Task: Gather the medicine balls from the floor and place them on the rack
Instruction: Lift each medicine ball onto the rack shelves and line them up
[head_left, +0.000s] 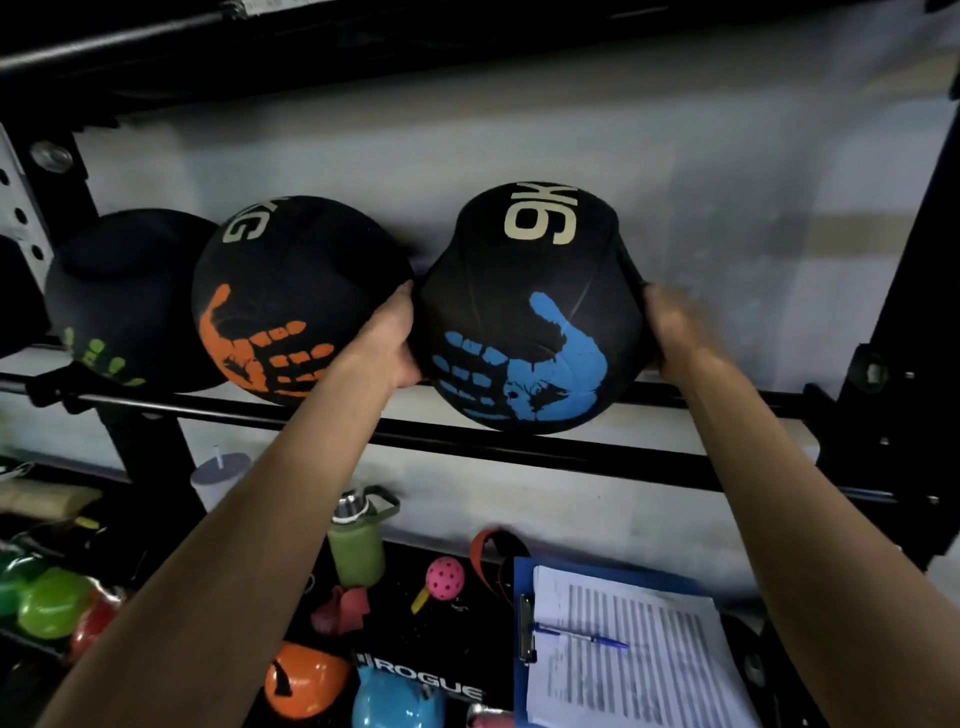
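**Hidden or unclear**
- The fingers of both hands pass behind the ball with the blue handprint and cannot be seen.
- The right hand is blurred, so its outline is soft.
- The weight mark on the blue-print ball reads "9K"; any further letter is turned over the top. The mark on the ball with the orange handprint is cut down to a "G".
- The ball with the green handprint shows only part of its print, low on the left.
- The rear support of the rack is hidden by the balls. Only the front rail is visible.
- The lower surface is dim, and the kettlebells at the bottom edge are cut off.

**Hands**
- The left hand lies flat against the left side of the blue-print ball, wedged between it and the orange-print ball.
- The right hand lies against the ball's right side.
- Both palms press inward on the ball. How far the fingers curl cannot be told.

**Position of the ball**
- The blue-print ball sits at rack height, its underside at the front rail.
- It is the rightmost of three balls in a row, with the orange-print ball just beside it and the green-print ball further left.

**Below the rack**
- A green bottle, a pink ball with holes and a clipboard with a pen lie on the lower surface.
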